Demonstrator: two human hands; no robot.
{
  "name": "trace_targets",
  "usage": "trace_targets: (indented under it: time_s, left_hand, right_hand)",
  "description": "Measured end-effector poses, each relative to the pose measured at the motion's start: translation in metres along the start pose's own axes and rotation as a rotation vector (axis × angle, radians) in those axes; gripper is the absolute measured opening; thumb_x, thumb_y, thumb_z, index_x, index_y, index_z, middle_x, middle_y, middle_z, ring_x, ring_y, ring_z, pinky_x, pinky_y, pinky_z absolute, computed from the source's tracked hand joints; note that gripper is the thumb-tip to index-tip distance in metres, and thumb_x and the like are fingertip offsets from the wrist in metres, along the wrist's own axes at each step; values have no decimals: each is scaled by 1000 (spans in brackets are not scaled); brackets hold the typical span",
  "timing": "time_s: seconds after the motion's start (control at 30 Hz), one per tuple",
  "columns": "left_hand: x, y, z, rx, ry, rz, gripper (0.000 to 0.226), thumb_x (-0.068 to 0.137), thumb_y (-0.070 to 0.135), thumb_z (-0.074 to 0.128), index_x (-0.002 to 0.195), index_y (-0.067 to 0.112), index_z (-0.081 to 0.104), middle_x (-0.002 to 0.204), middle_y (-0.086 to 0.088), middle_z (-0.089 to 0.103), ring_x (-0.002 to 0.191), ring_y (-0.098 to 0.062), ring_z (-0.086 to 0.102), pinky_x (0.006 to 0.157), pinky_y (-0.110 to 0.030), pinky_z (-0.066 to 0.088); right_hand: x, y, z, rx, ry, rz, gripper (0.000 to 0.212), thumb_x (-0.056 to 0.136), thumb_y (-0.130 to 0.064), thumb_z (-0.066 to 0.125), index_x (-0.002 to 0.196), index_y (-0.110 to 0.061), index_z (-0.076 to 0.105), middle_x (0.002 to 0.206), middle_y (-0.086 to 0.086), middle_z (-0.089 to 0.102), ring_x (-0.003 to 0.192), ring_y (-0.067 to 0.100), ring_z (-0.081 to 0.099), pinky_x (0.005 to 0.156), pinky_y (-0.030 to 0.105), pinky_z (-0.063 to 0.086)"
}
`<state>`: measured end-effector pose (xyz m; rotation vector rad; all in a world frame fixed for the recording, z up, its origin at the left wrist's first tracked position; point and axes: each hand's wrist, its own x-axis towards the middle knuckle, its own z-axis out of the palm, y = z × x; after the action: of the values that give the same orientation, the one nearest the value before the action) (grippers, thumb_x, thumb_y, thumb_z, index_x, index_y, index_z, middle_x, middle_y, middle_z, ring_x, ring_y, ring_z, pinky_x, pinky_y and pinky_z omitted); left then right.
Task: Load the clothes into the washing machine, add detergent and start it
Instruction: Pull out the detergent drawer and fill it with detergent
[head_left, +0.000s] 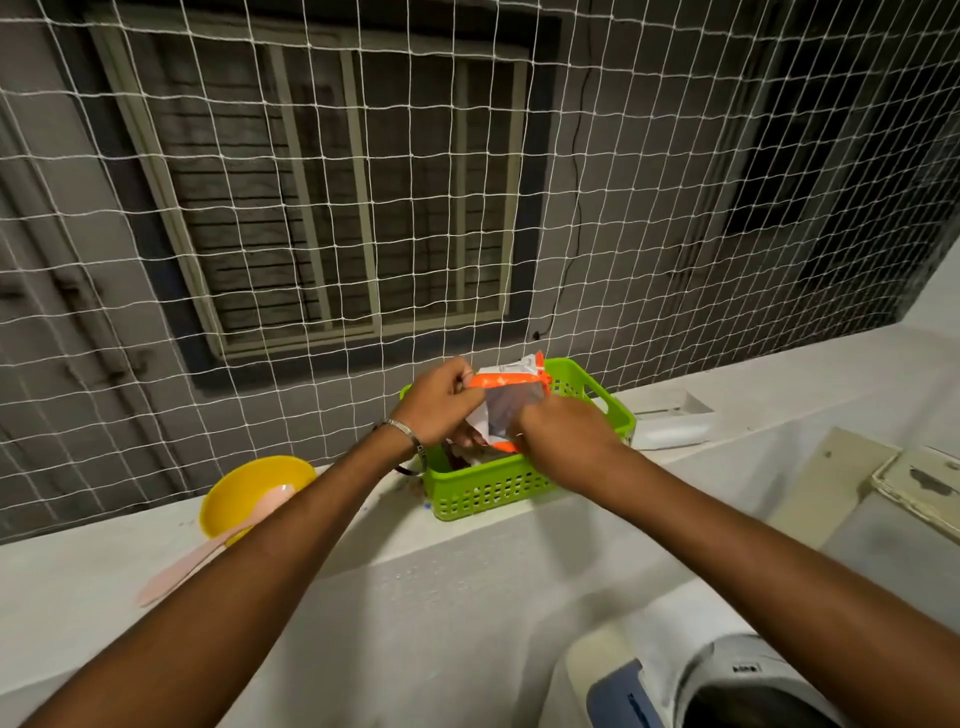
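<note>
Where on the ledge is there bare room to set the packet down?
Bare ledge lies in front of the green basket, between the two forearms, and right of the basket toward the white bottle. It is crowded left, by the yellow bowl and pink spoon. Both hands hold the packet.

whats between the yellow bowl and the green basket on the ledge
In the head view, the left forearm crosses that gap between the yellow bowl and green basket; the visible ledge there looks bare.
</note>
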<state>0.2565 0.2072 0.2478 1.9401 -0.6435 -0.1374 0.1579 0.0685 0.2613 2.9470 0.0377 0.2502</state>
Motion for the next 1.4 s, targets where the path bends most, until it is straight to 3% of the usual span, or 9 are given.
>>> trace_targets:
  time_s: [0.13, 0.27, 0.37, 0.5, 0.9, 1.03, 1.13, 1.23, 1.4]
  left_hand:
    - [-2, 2, 0, 5, 7, -5, 15, 88, 7, 52, 79, 14, 43, 72, -12, 45, 55, -31, 66, 45, -30, 52]
    - [-4, 5, 7, -72, -25, -43, 20, 91, 4, 49, 77, 14, 39, 61, -5, 46, 41, -10, 62, 36, -20, 45]
    - [-1, 10, 15, -167, -40, -96, 17, 92, 8, 49, 82, 15, 38, 63, -10, 51, 46, -21, 66, 38, -24, 47]
    - [2, 17, 18, -206, -49, -124, 16, 94, 11, 48, 84, 17, 36, 66, -12, 56, 49, -22, 66, 38, -23, 47]
    - [4, 16, 24, -150, -57, -94, 17, 92, 11, 52, 84, 17, 38, 65, -10, 56, 45, -19, 65, 38, -22, 46]
    - [6, 10, 26, -54, -18, -39, 19, 88, 7, 53, 80, 20, 41, 63, -3, 51, 55, -28, 64, 42, -25, 46]
    - [9, 7, 23, -19, 23, -4, 21, 86, 2, 53, 83, 21, 44, 62, 0, 46, 54, -23, 53, 44, -26, 48]
    - [10, 8, 25, -29, 23, 2, 17, 87, 0, 52, 91, 15, 46, 59, 2, 45, 51, -18, 51, 42, -25, 48]
    - [13, 7, 29, -22, 19, 4, 16, 85, 4, 56, 93, 16, 49, 61, 1, 49, 61, -29, 59, 60, -43, 53]
  right_hand:
    - [9, -2, 1, 12, -66, 4, 29, 92, -11, 51, 117, -18, 64, 118, 12, 63, 107, 33, 63, 79, 34, 50]
    - [22, -3, 6, 76, -102, 46, 28, 91, -15, 53, 117, -22, 63, 119, 6, 65, 109, 29, 62, 83, 32, 49]
    - [31, -6, 8, 65, -65, 114, 25, 92, -16, 53, 115, -18, 63, 118, 8, 66, 110, 28, 63, 85, 33, 50]
    - [35, -9, 10, 50, -30, 150, 24, 91, -16, 55, 115, -16, 59, 116, 7, 67, 108, 29, 65, 84, 34, 51]
    - [41, -4, -8, 50, -358, 139, 44, 92, -22, 56, 134, -13, 46, 139, 7, 51, 127, 31, 50, 98, 42, 45]
    - [41, -1, -5, 125, -330, 90, 31, 92, -27, 53, 122, -16, 53, 128, 7, 58, 117, 32, 56, 90, 39, 47]
    - [36, 2, 0, 156, -255, 115, 23, 93, -27, 51, 113, -21, 59, 121, 7, 63, 111, 32, 60, 81, 34, 44]
    - [38, 4, 5, 164, -262, 135, 24, 91, -27, 53, 115, -24, 59, 120, 5, 64, 111, 31, 60, 82, 36, 45]
    - [48, 6, 13, 191, -346, 125, 39, 85, -29, 60, 122, -20, 53, 120, 8, 63, 108, 33, 61, 88, 41, 52]
